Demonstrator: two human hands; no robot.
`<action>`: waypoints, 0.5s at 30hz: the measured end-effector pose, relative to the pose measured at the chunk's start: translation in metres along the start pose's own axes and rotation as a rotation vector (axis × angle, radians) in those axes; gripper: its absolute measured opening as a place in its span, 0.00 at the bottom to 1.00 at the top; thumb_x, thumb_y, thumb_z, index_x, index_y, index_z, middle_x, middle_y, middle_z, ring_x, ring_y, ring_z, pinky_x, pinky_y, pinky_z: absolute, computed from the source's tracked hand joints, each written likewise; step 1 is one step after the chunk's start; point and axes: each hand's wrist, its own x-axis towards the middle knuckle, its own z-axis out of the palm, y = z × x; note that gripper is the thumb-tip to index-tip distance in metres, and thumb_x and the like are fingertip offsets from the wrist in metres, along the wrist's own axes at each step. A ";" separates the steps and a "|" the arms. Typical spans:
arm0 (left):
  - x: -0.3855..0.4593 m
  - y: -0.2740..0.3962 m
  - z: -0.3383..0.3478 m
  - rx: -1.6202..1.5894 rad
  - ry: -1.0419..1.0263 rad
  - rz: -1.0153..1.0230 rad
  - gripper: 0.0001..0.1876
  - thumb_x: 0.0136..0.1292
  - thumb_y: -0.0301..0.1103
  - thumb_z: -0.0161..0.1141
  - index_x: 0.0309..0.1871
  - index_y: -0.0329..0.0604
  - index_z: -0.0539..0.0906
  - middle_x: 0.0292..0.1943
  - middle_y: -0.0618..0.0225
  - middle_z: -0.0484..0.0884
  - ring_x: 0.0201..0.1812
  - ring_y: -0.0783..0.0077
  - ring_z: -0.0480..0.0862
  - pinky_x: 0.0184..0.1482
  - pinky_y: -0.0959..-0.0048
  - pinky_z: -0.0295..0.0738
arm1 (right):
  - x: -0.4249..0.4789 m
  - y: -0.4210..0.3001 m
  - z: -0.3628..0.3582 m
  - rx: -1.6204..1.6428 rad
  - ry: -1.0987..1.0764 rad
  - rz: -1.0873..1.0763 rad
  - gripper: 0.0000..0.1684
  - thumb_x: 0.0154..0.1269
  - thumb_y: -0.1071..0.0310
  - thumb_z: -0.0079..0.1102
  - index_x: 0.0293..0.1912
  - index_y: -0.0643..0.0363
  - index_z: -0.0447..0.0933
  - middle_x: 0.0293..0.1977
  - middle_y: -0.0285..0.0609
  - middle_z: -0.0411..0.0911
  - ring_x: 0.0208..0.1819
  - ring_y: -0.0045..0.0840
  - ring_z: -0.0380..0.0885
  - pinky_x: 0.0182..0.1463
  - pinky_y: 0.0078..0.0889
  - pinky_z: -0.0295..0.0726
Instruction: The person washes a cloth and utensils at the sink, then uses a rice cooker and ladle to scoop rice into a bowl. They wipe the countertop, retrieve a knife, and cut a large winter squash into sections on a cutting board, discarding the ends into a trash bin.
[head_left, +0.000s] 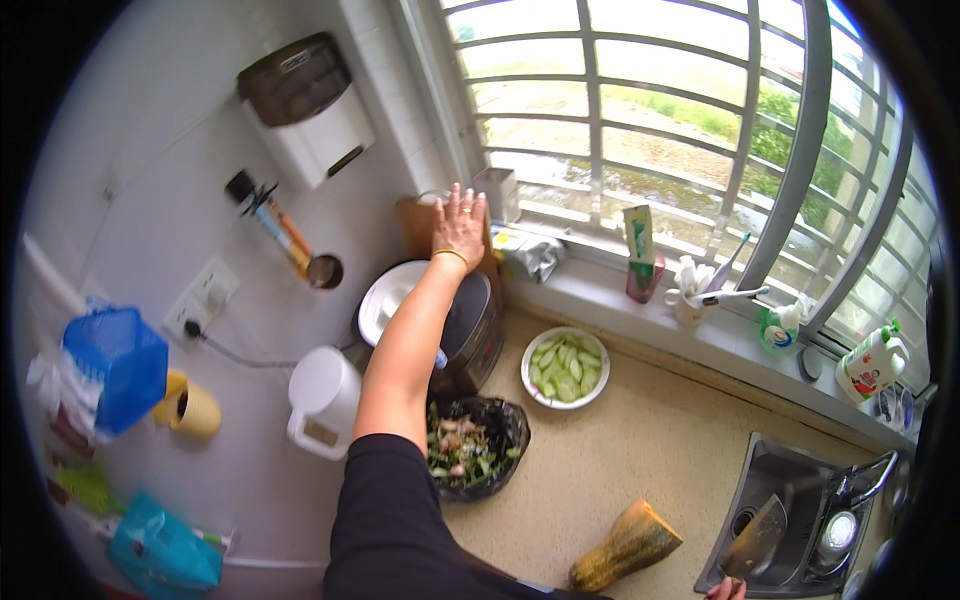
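Note:
My left hand (459, 232) reaches far forward, fingers spread, against the upper part of a wooden cutting board (420, 225) leaning in the corner behind a dark rice cooker (469, 330). Whether it grips the board cannot be told. My right hand (726, 589), at the bottom edge, holds a cleaver (757, 541) whose broad blade lies over the sink (799, 480). A cut piece of pumpkin (626, 547) rests on the counter left of the sink. A white bowl (566, 367) of sliced green vegetable stands right of the cooker.
A black bag-lined container (517, 442) of vegetable scraps stands below the cooker, beside a white jug (324, 397). White bowls (382, 300) sit at the cooker. Along the windowsill are a toothpaste cup (645, 277), a toothbrush mug (690, 307) and pump bottles (870, 364).

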 end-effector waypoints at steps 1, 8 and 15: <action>0.021 0.000 0.019 0.113 -0.032 0.036 0.42 0.50 0.45 0.62 0.67 0.50 0.55 0.67 0.66 0.56 0.71 0.59 0.45 0.67 0.51 0.42 | 0.000 0.003 0.001 0.019 0.040 0.011 0.11 0.65 0.60 0.52 0.37 0.58 0.66 0.19 0.33 0.67 0.14 0.13 0.62 0.14 0.14 0.60; 0.092 -0.001 0.083 0.058 -0.398 0.104 0.21 0.63 0.30 0.43 0.59 0.60 0.70 0.58 0.71 0.72 0.67 0.66 0.60 0.66 0.44 0.32 | -0.014 -0.002 0.002 -0.200 0.153 0.095 0.13 0.65 0.58 0.53 0.37 0.57 0.67 0.19 0.32 0.66 0.15 0.12 0.64 0.16 0.14 0.65; 0.092 -0.051 0.071 -0.219 -0.493 0.088 0.15 0.38 0.30 0.69 0.34 0.54 0.82 0.40 0.65 0.79 0.46 0.60 0.78 0.46 0.66 0.75 | -0.001 -0.011 0.024 -0.226 0.095 0.132 0.13 0.65 0.58 0.52 0.40 0.59 0.69 0.21 0.33 0.69 0.16 0.13 0.66 0.18 0.15 0.68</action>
